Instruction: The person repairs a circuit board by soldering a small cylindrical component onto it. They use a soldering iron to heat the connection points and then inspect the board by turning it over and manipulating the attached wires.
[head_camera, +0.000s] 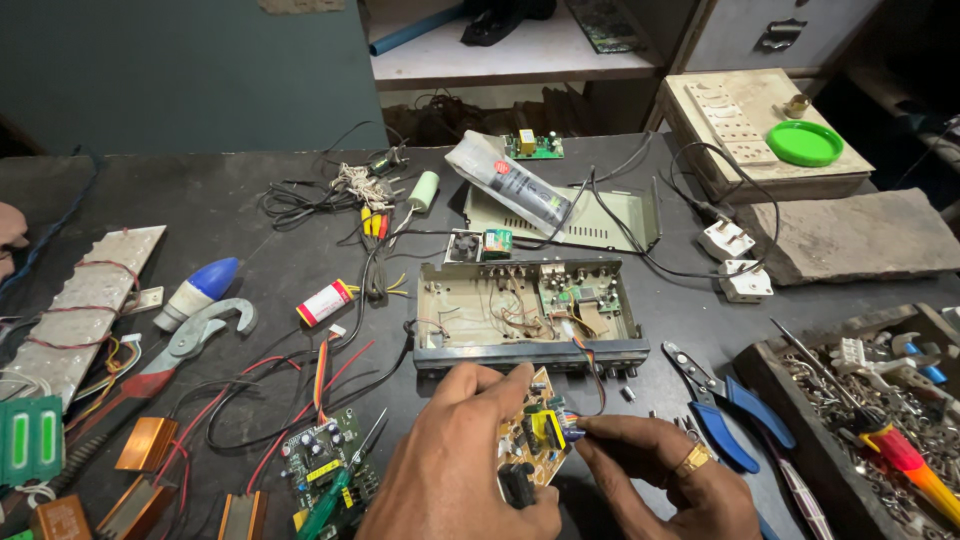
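Resting circuit board (535, 430) between both hands' fingers (600, 428)

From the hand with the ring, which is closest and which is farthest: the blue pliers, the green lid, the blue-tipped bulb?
From the right hand:
1. Blue pliers, just right of it.
2. Green lid, far back right, on the switchboard.
3. Blue-tipped bulb, far across on the left.

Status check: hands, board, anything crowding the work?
Left hand grips small circuit board. Right hand pinches ribbon connector at board edge. Ribbon runs to open chassis just behind. Blue-handled pliers close on the right.
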